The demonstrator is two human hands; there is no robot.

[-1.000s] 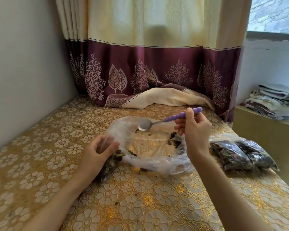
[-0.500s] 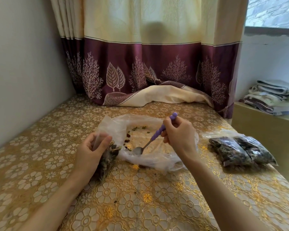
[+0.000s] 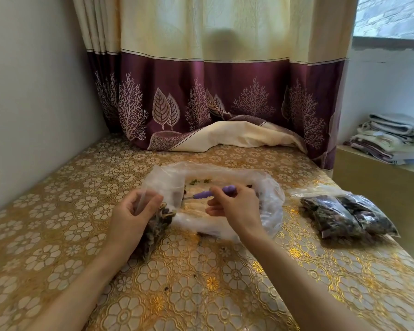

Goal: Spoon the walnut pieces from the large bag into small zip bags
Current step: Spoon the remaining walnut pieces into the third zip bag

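The spoon is right at the mouth of the small clear zip bag [image 3: 157,225], which the left hand [image 3: 132,218] pinches by its upper edge, thumb and curled fingers on either side of the plastic. That bag stands on the gold floral tablecloth [image 3: 201,283], just left of the large crumpled clear plastic bag [image 3: 225,206], and looks well packed with dark walnut pieces [image 3: 161,219].

The right hand [image 3: 237,209] grips the purple beaded-handle metal spoon [image 3: 213,192] between thumb and fingertips, handle nearly level, pointing left across the large bag. The bowl sits against the small bag's opening; whether it carries anything, I can't tell.

To do this well, I'd say keep the small bag's mouth pulled wide and tilted toward the spoon, then roll the wrist so the pieces slide in rather than spill over the lip. With so few scraps showing on the large bag's floor, scraping them together first looks sensible.

Both forearms reach forward, wrists low, the hands close together over the large bag's left half. Well to its right lie two filled small zip bags [image 3: 347,217].
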